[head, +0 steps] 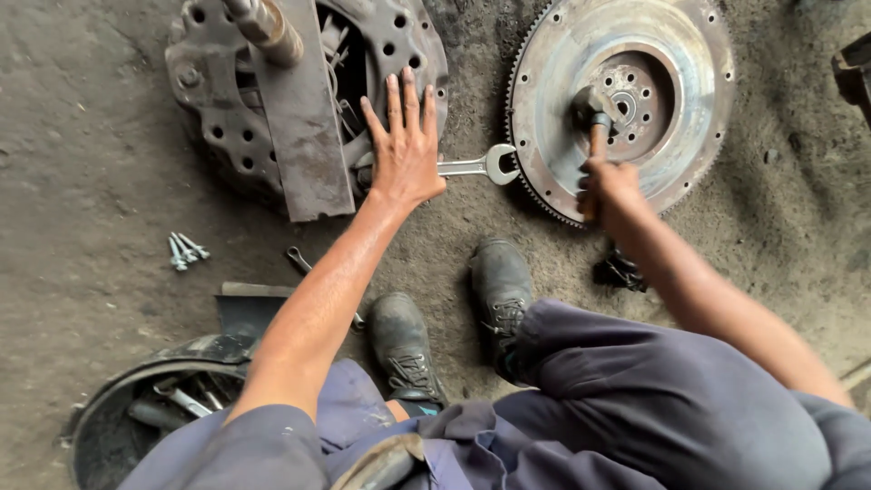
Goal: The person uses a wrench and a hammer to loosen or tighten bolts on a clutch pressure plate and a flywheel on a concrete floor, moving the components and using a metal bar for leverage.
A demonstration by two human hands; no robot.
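- Flywheel point(562, 100): a toothed steel disc, flat on the dirt floor point(91, 154) at upper right, with a ring of bolt holes round its hub.
- Hammer point(594, 113): its head rests on the hub; the wooden handle runs down into our right hand point(610, 192), fingers wrapped tight round the shaft. The hand is blurred, so we judge a stroke is in progress.
- Left hand point(406, 150): fingers together and extended, palm pressed flat on the rim of the clutch cover point(399, 41), which lies just left of the flywheel.
- Spanner point(476, 166): lies on the floor between cover and flywheel, one end under the left hand, open jaw touching the teeth.
- Bar point(299, 118): a flat steel plate laid across the cover.
- Bolts point(184, 249): a small loose cluster, well apart at left.
- Boots point(454, 318): planted just below the work; a tub point(136, 399) of tools sits at lower left.
- Technique, as we judge it: strike squarely on the hub, keep blows short, hold the bracing palm clear of the hammer's path, and keep the spanner out from under the teeth.
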